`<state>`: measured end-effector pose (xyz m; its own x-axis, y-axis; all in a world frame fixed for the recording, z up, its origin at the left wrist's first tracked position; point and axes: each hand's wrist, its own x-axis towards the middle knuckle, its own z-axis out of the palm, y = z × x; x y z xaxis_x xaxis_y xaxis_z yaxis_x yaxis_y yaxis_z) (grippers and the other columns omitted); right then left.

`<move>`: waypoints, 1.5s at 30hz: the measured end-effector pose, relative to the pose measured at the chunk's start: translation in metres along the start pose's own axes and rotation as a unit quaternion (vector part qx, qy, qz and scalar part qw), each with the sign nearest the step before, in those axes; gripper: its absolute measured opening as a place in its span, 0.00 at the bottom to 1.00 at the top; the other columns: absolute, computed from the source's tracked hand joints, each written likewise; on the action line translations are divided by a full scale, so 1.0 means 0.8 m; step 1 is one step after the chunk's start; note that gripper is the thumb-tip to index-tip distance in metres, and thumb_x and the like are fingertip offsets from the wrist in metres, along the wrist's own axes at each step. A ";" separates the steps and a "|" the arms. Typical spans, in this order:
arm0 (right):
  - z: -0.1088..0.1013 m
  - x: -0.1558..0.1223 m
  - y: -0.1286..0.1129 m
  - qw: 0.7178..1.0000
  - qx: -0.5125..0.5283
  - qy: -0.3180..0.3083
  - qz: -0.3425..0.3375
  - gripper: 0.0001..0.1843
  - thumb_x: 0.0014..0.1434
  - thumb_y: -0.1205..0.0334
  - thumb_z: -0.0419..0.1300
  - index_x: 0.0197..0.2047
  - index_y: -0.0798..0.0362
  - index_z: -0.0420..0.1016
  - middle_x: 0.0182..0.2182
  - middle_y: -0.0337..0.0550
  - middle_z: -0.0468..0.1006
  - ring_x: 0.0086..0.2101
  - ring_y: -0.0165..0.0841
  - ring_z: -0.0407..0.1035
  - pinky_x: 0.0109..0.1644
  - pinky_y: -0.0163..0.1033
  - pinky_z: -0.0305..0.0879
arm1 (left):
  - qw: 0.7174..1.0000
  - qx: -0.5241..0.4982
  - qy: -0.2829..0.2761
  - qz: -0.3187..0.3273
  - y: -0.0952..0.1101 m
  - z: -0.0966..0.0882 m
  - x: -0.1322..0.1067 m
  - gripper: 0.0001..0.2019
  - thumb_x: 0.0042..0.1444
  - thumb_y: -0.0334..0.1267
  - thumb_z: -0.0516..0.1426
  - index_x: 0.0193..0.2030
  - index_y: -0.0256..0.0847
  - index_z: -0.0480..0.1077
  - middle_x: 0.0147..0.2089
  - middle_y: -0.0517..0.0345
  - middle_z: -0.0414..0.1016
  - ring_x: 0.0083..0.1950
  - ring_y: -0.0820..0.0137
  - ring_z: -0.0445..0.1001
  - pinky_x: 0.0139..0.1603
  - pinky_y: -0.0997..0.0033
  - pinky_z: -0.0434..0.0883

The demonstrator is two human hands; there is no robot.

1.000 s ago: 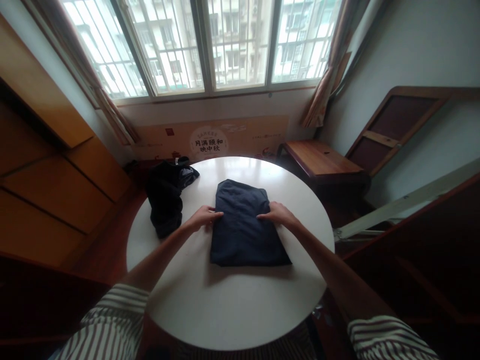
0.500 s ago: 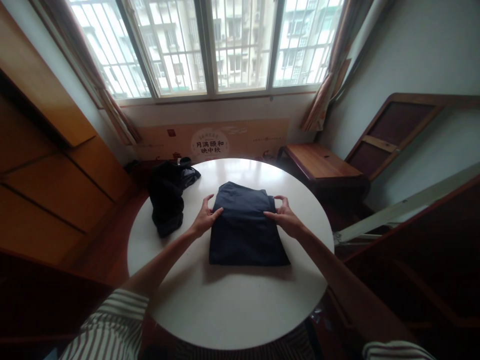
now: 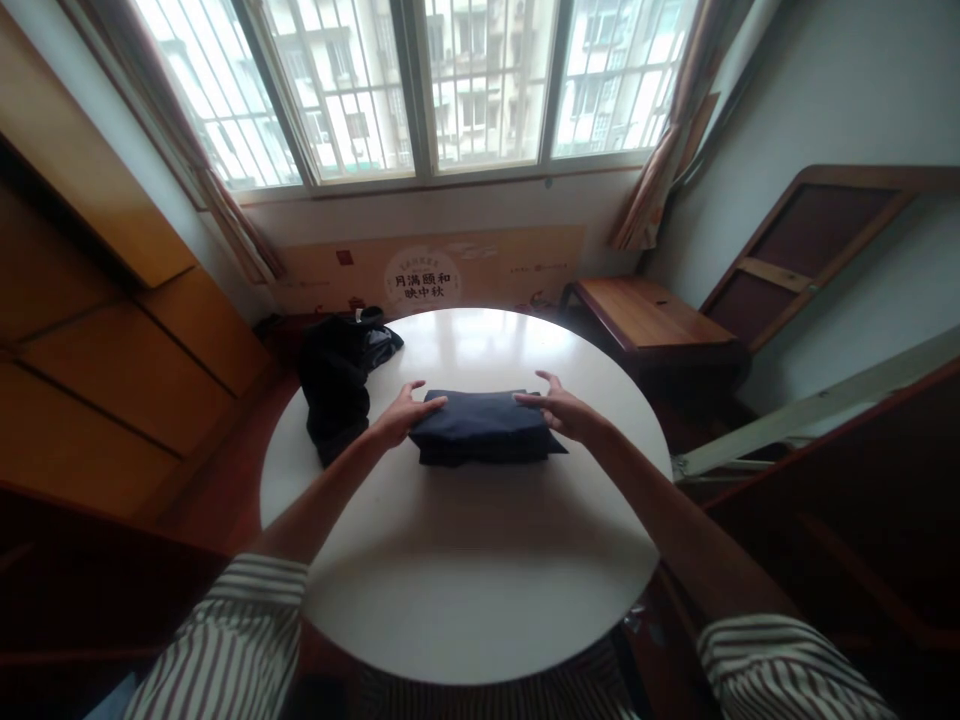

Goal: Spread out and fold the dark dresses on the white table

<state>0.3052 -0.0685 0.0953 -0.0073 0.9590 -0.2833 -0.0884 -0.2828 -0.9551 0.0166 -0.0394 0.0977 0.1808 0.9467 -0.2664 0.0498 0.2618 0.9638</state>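
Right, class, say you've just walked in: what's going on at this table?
A person in striped sleeves is handling a folded dark blue cloth on a round white table. The left hand is at its left end and the right hand at its right, both thumbs on top; whether the other fingers grip it is unclear. A black garment lies crumpled at the table's left edge, apart from both hands.

There are two bare hands, one folded dark-blue cloth, one crumpled black garment, one round white table, two striped fabric sleeves and two pinkish-beige curtains.
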 end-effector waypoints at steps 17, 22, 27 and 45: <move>-0.023 0.041 0.050 0.999 0.015 0.003 -0.047 0.39 0.43 0.67 0.70 0.58 0.50 0.61 0.35 0.40 0.75 0.31 0.32 0.73 0.29 0.33 0.69 | 0.904 0.338 0.083 0.248 -0.052 -0.020 0.006 0.26 0.49 0.46 0.68 0.54 0.42 0.70 0.41 0.56 0.70 0.34 0.70 0.73 0.41 0.64 0.74; -0.033 0.050 0.055 0.982 -0.130 0.061 -0.126 0.30 0.43 0.56 0.72 0.49 0.56 0.72 0.32 0.43 0.75 0.29 0.32 0.70 0.29 0.35 0.67 | 0.790 0.427 0.001 0.440 -0.041 -0.015 -0.021 0.13 0.64 0.42 0.56 0.52 0.42 0.74 0.51 0.49 0.70 0.51 0.63 0.73 0.56 0.60 0.71; -0.033 0.062 0.054 0.964 -0.192 0.074 -0.171 0.18 0.50 0.59 0.65 0.43 0.59 0.76 0.31 0.46 0.77 0.32 0.35 0.72 0.32 0.36 0.69 | 0.675 0.531 -0.151 0.490 -0.053 -0.010 -0.032 0.17 0.64 0.44 0.57 0.57 0.42 0.73 0.60 0.44 0.71 0.60 0.57 0.70 0.62 0.53 0.67; -0.070 0.115 0.034 0.803 -0.445 -0.162 -0.361 0.28 0.47 0.77 0.51 0.47 0.52 0.82 0.29 0.38 0.70 0.27 0.26 0.63 0.34 0.32 0.64 | 0.677 0.606 -0.155 0.388 -0.041 0.174 -0.005 0.26 0.65 0.54 0.51 0.52 0.30 0.72 0.45 0.41 0.73 0.47 0.56 0.74 0.51 0.58 0.71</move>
<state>0.3579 0.0112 0.0380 -0.5451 0.7931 0.2718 0.5610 0.5860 -0.5847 0.1513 -0.0778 0.0675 0.8021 0.5774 0.1526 0.5572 -0.8154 0.1570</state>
